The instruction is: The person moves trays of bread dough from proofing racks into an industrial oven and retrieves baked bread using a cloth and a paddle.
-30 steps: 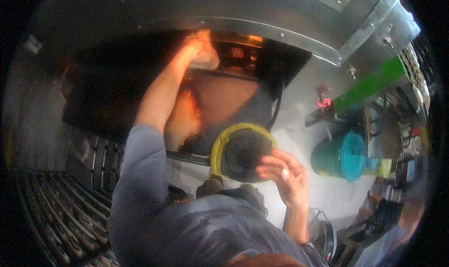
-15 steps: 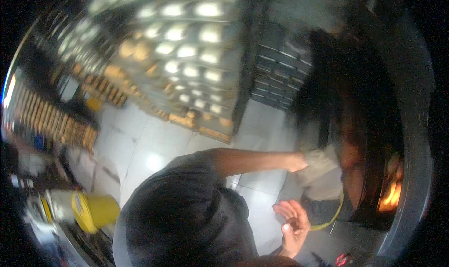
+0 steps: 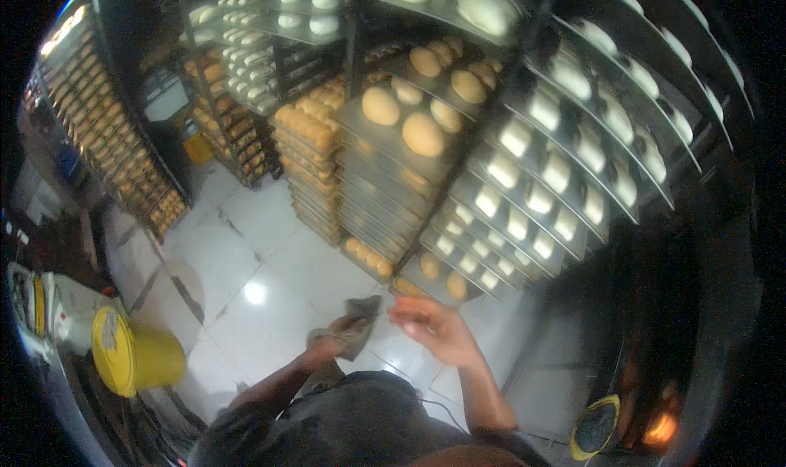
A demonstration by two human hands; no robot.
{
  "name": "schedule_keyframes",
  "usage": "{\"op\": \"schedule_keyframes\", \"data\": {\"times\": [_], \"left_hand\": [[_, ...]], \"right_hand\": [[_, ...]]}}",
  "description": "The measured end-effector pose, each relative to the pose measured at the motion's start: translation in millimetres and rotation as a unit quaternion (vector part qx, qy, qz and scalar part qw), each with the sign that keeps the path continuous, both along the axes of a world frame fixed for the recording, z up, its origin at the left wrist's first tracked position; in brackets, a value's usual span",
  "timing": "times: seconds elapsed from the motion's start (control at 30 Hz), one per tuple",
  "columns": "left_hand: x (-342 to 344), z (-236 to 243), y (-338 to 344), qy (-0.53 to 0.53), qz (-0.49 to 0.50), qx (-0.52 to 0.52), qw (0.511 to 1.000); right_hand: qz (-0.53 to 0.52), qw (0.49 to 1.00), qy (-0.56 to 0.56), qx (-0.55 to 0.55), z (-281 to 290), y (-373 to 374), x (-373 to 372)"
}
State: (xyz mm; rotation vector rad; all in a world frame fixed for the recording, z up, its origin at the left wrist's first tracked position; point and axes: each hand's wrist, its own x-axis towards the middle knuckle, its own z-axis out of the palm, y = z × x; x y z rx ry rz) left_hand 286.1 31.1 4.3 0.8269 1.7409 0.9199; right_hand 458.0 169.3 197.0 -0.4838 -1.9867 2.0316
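My left hand (image 3: 334, 341) is closed around a grey-brown cloth (image 3: 360, 326), low in front of my body. Close to the cloth, on its right, my right hand (image 3: 432, 326) is raised with its fingers stretched out and apart, slightly blurred, and nothing shows in it. Beyond both hands stands a tall rack whose metal trays (image 3: 458, 180) bear pale dough pieces (image 3: 542, 108) on the right. Large browned buns (image 3: 423, 135) lie on trays left of them.
Another rack of browned bread (image 3: 110, 131) stands at far left, across the white tiled floor (image 3: 221, 303). A yellow bucket (image 3: 155, 356) is at lower left. At lower right, an orange flame (image 3: 660, 428) glows beside a yellow-rimmed dark container (image 3: 596, 428).
The view has swung right, toward the racks. My left arm, earlier stretched rightward near the flame with the cloth, is now drawn in front of me. My right hand has come up beside it.
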Motion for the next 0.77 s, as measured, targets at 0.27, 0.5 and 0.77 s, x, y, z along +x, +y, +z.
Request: {"op": "schedule_keyframes", "data": {"times": [0.27, 0.5, 0.77], "left_hand": [[-218.1, -190.4, -151.3, -0.232, 0.258, 0.267, 0.899], [-254.4, -170.9, -218.9, 0.783, -0.395, -0.285, 0.386], [-215.1, -59.3, -153.8, 0.646, -0.320, -0.417, 0.553]], "right_hand": [[-0.131, 0.985, 0.084, 0.071, 55.6, 126.3, -256.2], [-0.362, 0.899, 0.238, -0.070, 82.4, 355.1, -376.5], [-0.512, 0.834, 0.204, 0.017, 132.2, 541.9, -390.2]]}}
